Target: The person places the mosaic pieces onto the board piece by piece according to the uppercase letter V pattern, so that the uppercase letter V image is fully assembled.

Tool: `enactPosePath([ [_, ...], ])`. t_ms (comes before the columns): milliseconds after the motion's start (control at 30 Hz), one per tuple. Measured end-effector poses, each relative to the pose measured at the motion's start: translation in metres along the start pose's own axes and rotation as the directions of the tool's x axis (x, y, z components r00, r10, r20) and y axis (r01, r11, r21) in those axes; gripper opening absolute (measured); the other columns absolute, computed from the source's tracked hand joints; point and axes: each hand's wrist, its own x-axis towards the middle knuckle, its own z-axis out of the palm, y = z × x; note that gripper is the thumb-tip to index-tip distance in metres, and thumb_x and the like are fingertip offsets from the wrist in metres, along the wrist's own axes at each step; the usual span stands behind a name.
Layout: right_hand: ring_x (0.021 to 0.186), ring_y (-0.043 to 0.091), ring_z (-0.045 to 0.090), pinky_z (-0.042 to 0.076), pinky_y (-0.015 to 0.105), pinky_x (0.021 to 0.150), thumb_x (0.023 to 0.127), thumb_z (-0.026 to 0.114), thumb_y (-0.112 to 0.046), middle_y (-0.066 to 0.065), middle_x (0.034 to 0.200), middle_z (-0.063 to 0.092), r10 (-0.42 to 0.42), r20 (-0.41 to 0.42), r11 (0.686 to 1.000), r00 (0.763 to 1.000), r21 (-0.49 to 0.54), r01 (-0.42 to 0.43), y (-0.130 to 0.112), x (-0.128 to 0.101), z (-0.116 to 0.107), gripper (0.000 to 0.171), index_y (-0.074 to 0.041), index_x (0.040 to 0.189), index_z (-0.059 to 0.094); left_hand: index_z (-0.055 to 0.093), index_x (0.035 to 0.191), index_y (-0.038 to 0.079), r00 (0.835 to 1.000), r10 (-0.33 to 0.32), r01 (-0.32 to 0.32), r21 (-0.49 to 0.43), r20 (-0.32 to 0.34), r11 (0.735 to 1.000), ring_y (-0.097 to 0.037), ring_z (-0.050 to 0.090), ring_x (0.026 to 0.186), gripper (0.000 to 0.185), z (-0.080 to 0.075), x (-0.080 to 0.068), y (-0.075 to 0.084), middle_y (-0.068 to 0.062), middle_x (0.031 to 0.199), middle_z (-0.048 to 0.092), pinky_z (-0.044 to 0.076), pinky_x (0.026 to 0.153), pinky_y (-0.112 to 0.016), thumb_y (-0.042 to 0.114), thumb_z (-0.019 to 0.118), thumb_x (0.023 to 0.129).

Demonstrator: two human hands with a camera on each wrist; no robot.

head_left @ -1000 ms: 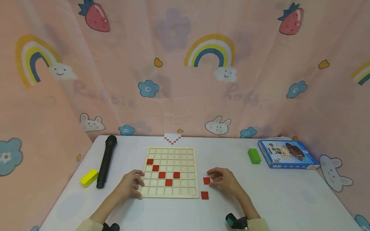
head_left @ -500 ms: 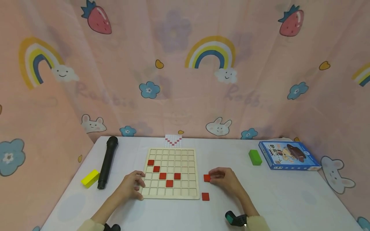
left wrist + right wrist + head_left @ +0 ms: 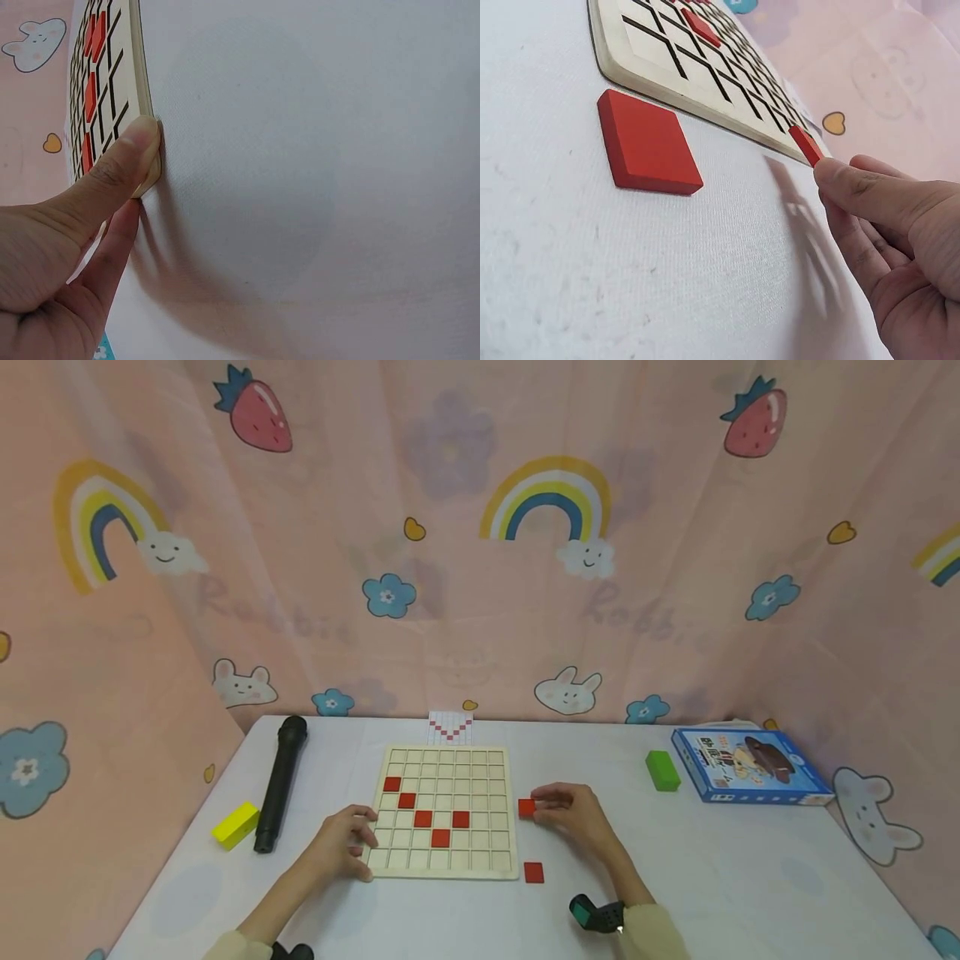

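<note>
Underneath everything lies a white cloth-covered counter (image 3: 720,877), walled on three sides by pink curtain (image 3: 480,568) printed with rainbows, strawberries, blue flowers, rabbits and a faint word that looks like "Rabbit", though it is too pale to be sure. The right hand (image 3: 573,814) pinches a red square tile (image 3: 527,807) between thumb and fingertips, lifted just off the cloth and just left of the hand, close to the right edge of the wooden grid board (image 3: 442,868). A second red tile (image 3: 533,872) lies flat on the counter nearer the person than that hand. The left hand (image 3: 341,847) rests at the board's near left corner, thumb pressed against its edge and fingers curled over the rim. Five red tiles sit in the board's cells between the two hands. Beyond the board a small pattern card (image 3: 451,727) shows a red V on a grid. Left of the left hand lie a black microphone (image 3: 279,783) and a yellow block (image 3: 236,824); right of the right hand stand a green block (image 3: 662,770) and a blue box (image 3: 750,766) whose printed characters are too small to read.
</note>
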Motion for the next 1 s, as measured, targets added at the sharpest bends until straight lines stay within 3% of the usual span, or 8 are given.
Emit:
enactPosePath([
  [333, 0.086, 0.021, 0.067, 0.054, 0.031, 0.081, 0.077, 0.074, 0.004, 0.011, 0.099, 0.070, -0.051, 0.034, 0.999, 0.998, 0.008, 0.050, -0.010, 0.010, 0.012, 0.029, 0.001, 0.105, 0.069, 0.065, 0.074, 0.005, 1.000, -0.018, 0.018, -0.008, 0.004, 1.000, -0.021, 0.056, 0.096, 0.038, 0.001, 0.003, -0.002, -0.006, 0.118, 0.058, 0.053, 0.073, -0.031, -0.015, 0.084, 0.048],
  [600, 0.084, 0.021, 0.067, 0.054, 0.028, 0.076, 0.076, 0.075, 0.004, 0.011, 0.098, 0.069, -0.084, 0.073, 0.996, 0.994, -0.005, 0.085, -0.015, 0.020, 0.025, 0.027, 0.003, 0.103, 0.069, 0.064, 0.074, 0.004, 1.000, -0.021, 0.021, -0.023, 0.000, 1.000, -0.018, 0.053, 0.086, 0.040, 0.001, 0.001, 0.000, -0.005, 0.115, 0.059, 0.050, 0.066, -0.027, -0.017, 0.085, 0.046],
  [1000, 0.083, 0.023, 0.067, 0.055, 0.029, 0.076, 0.077, 0.074, 0.005, 0.014, 0.097, 0.069, -0.117, 0.082, 0.993, 0.990, 0.018, 0.116, -0.023, 0.025, 0.043, 0.025, 0.004, 0.101, 0.068, 0.064, 0.073, 0.004, 1.000, -0.016, 0.015, -0.032, -0.006, 0.999, -0.018, 0.052, 0.087, 0.040, 0.000, -0.001, 0.002, -0.005, 0.116, 0.058, 0.050, 0.065, -0.026, -0.017, 0.084, 0.046],
])
